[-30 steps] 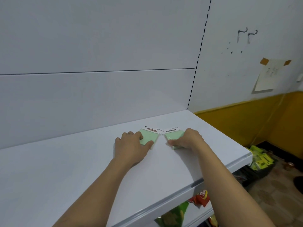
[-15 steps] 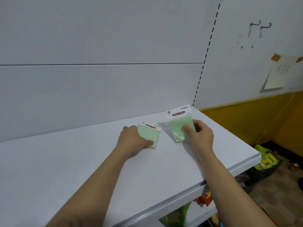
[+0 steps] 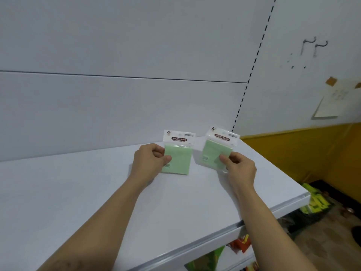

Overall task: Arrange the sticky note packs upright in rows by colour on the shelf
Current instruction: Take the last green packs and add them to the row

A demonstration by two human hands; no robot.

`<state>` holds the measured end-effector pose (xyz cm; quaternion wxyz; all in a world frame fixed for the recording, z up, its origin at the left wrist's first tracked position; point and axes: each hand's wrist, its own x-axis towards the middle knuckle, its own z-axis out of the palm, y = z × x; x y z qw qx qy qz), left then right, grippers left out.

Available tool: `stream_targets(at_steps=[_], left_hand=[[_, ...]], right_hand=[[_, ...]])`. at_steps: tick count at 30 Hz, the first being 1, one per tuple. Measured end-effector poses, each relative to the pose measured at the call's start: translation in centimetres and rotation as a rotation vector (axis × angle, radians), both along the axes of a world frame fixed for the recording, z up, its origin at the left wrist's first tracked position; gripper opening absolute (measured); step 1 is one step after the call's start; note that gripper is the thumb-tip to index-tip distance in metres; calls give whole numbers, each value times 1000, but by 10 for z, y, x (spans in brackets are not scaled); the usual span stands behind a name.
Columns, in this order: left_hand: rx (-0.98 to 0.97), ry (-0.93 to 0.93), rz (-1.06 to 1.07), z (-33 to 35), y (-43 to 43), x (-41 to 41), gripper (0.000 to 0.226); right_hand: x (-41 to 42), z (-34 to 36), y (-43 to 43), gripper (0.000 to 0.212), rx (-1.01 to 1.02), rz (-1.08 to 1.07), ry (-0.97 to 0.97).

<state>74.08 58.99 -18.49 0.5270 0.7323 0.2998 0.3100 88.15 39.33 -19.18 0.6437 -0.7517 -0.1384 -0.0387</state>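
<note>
Two green sticky note packs with white header cards are held upright over the white shelf (image 3: 97, 192). My left hand (image 3: 148, 163) pinches the left edge of the left green pack (image 3: 178, 159), whose bottom edge is at the shelf surface. My right hand (image 3: 239, 171) grips the lower right corner of the right green pack (image 3: 213, 153), which tilts a little to the right. The two packs stand side by side with a small gap, near the shelf's back right area.
A white back panel (image 3: 117, 106) rises behind the shelf, with a slotted upright (image 3: 252, 71) at its right end. The shelf's front lip (image 3: 230, 229) runs diagonally. Below are snack packets (image 3: 240, 243) and yellow-green packs (image 3: 314, 202) on the floor. Yellow wall at right.
Both packs lay flat under my hands a second ago. The right one was lifted first, then the left; both now stand upright, and the view has tilted up slightly.
</note>
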Motion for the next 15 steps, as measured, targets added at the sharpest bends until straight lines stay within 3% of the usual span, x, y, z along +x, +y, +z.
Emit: stream_targets(at_steps=[9,15], left_hand=[[78,-42,-4,27,4,-15,17],[157,-60,115,50,47,-59,23]], right_hand=[[-8,13,11,10,-135,73,-33],[-32,47,50,17,-89,260,-101]])
